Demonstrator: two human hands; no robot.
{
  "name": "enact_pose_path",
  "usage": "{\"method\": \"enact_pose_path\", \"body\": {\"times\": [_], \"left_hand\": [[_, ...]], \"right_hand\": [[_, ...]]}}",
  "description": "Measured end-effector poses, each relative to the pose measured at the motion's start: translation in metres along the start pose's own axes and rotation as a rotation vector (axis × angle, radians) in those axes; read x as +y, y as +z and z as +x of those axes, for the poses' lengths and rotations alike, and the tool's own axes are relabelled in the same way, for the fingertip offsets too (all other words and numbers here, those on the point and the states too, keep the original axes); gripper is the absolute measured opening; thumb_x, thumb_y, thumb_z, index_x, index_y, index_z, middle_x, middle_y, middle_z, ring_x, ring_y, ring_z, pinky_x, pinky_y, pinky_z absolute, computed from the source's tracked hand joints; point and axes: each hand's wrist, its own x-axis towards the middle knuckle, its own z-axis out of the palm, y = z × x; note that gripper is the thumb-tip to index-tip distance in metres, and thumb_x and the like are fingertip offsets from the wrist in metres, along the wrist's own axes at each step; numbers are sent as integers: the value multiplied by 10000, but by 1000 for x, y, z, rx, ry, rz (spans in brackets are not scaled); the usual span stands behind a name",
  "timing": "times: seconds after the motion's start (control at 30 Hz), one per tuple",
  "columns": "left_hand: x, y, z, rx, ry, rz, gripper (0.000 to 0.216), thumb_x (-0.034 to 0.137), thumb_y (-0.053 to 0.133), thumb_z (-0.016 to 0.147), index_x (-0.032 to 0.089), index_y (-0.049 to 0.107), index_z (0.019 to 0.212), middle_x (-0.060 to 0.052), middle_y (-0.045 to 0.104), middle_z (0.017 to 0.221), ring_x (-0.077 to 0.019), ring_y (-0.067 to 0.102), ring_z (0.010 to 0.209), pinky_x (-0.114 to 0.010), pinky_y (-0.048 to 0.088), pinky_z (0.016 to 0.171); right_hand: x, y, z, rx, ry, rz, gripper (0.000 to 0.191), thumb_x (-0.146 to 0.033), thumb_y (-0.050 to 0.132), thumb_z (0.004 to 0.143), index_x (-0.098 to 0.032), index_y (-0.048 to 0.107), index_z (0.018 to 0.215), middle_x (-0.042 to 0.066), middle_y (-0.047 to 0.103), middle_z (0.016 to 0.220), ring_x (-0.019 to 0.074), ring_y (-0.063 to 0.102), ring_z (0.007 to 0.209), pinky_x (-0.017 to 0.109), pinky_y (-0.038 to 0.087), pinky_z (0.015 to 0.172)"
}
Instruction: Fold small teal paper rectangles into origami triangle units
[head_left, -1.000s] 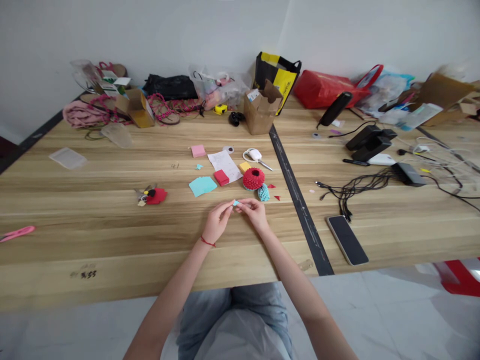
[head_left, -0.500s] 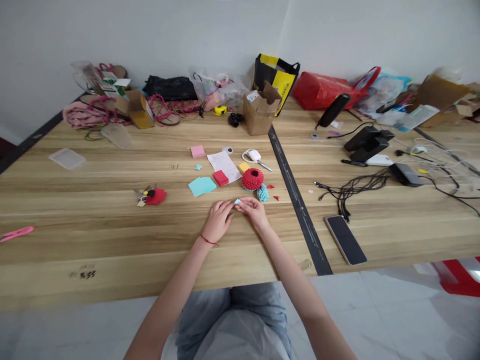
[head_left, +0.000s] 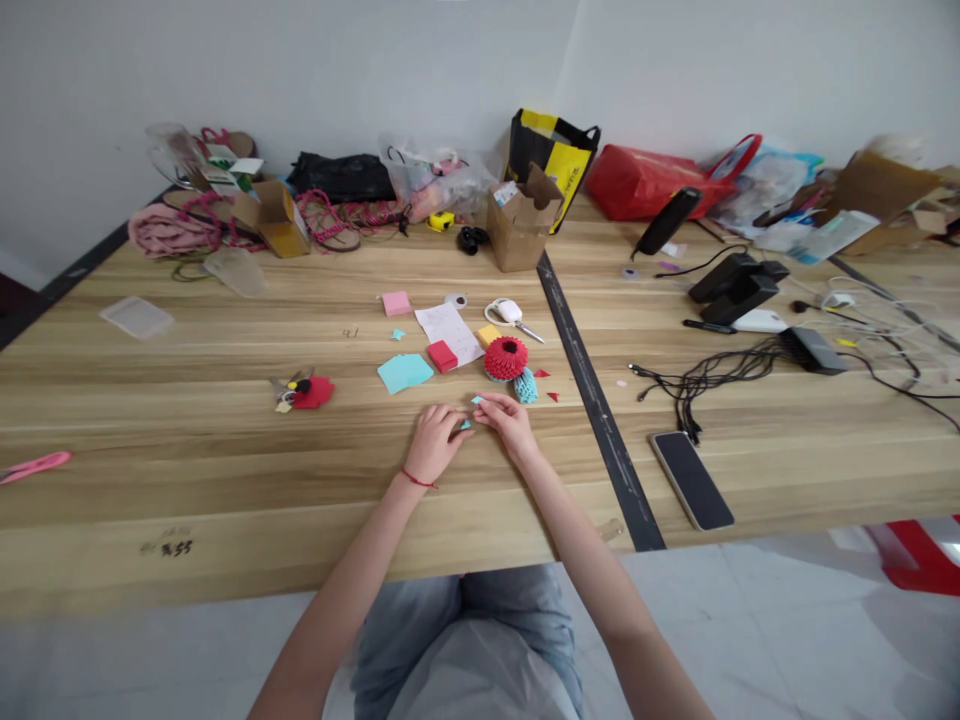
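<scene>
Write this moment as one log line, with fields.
left hand: at blue paper | right hand: touching blue paper | surface: wooden table

Hands (head_left: 435, 442) pinching blue paper (head_left: 475, 401)

My wooden table (head_left: 225, 480) carried a small blue scrap (head_left: 466, 425), blue paper sheets (head_left: 405, 372), a red paper ring (head_left: 506, 358), a phone (head_left: 691, 480) and cables (head_left: 705, 378).

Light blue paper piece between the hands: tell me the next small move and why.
Probably press the light blue paper piece flat against the table and firm its crease. The left hand and right hand both rest low on the wood with fingertips on the piece, so a hard surface backs it; the fold itself is too small to read.
</scene>
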Motion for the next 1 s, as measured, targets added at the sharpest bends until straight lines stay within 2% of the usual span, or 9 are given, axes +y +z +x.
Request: {"method": "enact_pose_path", "body": {"times": [0.1, 0.23, 0.4, 0.67, 0.73, 0.9, 1.0], "left_hand": [[1, -1, 0, -2, -10, -4, 151, 305, 600, 810, 188, 618, 904, -69, 604, 923, -238, 510, 914, -388, 415, 822], [-1, -1, 2, -1, -28, -64, 61, 189, 565, 825, 190, 613, 863, -57, 620, 896, -222, 526, 886, -368, 422, 801], [-1, -4, 3, 80, -65, -246, 112, 108, 521, 824, 184, 604, 822, -50, 624, 856, -194, 549, 848, -338, 444, 798], [-7, -2, 4, 190, -216, -637, 40, 194, 582, 784, 162, 605, 790, -56, 601, 867, -161, 600, 810, -293, 521, 736], [-9, 0, 4, 183, -282, -734, 73, 214, 605, 767, 155, 610, 810, -62, 622, 882, -161, 613, 819, -302, 524, 760], [-10, -3, 6, 142, -396, -963, 267, 239, 639, 744, 145, 613, 993, -93, 666, 1008, -173, 627, 924, -325, 496, 859], [-8, -5, 7, 169, -446, -997, 298, 261, 670, 716, 141, 625, 985, -90, 679, 981, -171, 634, 893, -311, 504, 827]], "right_hand": [[-1, 1, -1, -6, -5, 17, 329, -326, 798, 573, -179, 681, 843, 24, 717, 759, 131, 662, 648, 259, 557, 678], [1, 0, -1, -31, -8, 42, 329, -310, 803, 575, -181, 674, 850, 17, 715, 770, 126, 664, 662, 248, 556, 677], [3, -2, 0, -52, -6, 19, 314, -306, 787, 605, -184, 670, 870, 10, 711, 764, 122, 660, 653, 247, 548, 673], [-2, 1, -4, -75, 4, 19, 293, -275, 793, 600, -182, 660, 843, 2, 696, 745, 114, 656, 653, 226, 538, 655], [-3, 2, -5, -99, 1, 16, 302, -273, 795, 597, -184, 656, 850, 0, 694, 743, 109, 651, 648, 221, 535, 649], [-1, 3, -5, -142, 5, -4, 293, -289, 787, 611, -182, 662, 854, 4, 695, 752, 107, 645, 642, 225, 533, 648], [-2, 3, -5, -160, 11, -12, 287, -294, 783, 617, -186, 669, 858, 10, 699, 763, 112, 644, 638, 241, 532, 654]]}}
